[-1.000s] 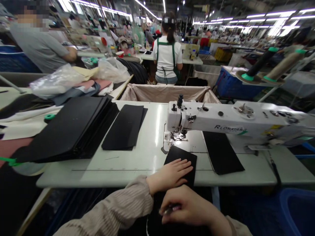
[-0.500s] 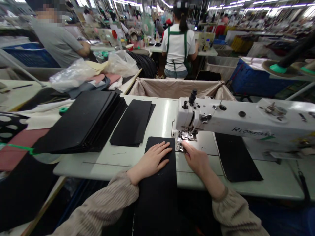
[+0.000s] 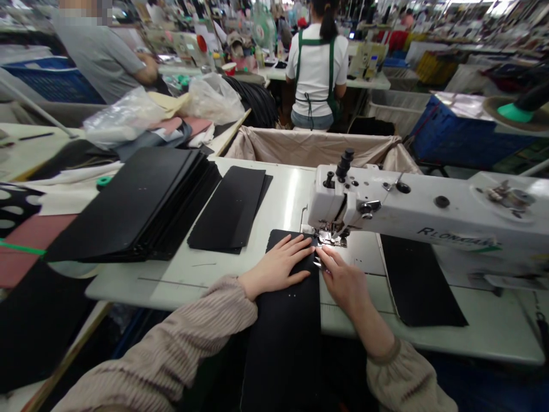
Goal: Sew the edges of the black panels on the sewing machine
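My left hand (image 3: pixel 283 266) lies flat with its fingers spread on a long black panel (image 3: pixel 285 337), which hangs over the table's front edge. The panel's far right corner is at the presser foot (image 3: pixel 332 237) of a white sewing machine (image 3: pixel 412 206). Beside the panel's right edge, my right hand (image 3: pixel 345 280) has its fingers closed round small metal snips (image 3: pixel 318 262), whose tips point left. Part of the snips is hidden by the fingers.
A thick stack of black panels (image 3: pixel 128 200) and a smaller pile (image 3: pixel 231 209) lie to the left. Another black panel (image 3: pixel 422 280) is under the machine arm. Behind the table stands a cloth-lined bin (image 3: pixel 313 149). Two people work farther back.
The long panel and my left hand have moved forward and right, up to the presser foot. My right hand has stayed beside the panel's edge, and the snips show more clearly.
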`<state>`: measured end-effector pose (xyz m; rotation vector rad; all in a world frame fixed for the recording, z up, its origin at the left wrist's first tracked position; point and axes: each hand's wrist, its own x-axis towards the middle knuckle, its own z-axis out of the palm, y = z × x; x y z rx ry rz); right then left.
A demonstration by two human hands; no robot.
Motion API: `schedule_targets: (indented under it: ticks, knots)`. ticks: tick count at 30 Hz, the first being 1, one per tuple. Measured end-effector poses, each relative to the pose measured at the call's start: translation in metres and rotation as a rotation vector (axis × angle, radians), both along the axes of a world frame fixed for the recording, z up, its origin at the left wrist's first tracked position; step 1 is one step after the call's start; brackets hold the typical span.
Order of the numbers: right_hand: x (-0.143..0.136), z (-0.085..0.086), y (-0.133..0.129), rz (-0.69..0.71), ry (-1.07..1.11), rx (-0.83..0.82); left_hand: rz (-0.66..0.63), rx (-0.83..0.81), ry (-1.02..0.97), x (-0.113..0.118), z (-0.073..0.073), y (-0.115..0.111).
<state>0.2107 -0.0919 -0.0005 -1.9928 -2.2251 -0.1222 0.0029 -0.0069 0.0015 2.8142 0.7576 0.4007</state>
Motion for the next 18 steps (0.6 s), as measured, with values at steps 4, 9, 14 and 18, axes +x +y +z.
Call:
schedule_targets:
  ticks: [4, 9, 14, 18]
  knots:
    - [-0.0002, -0.0002, 0.0004, -0.005, -0.001, -0.012, -0.019, -0.014, -0.007, -0.0001, 0.0016, 0.0014]
    - [-0.001, 0.0006, 0.001, -0.007, 0.008, -0.026, -0.021, -0.017, -0.042, 0.0002, 0.0007, 0.0018]
    - [-0.001, 0.0003, 0.001, -0.003, 0.018, -0.018, -0.002, -0.008, -0.043, 0.0017, -0.0015, 0.0005]
    - [-0.0009, -0.0006, 0.0007, -0.007, 0.022, -0.011, -0.003, -0.007, -0.04, 0.0023, -0.0014, 0.0007]
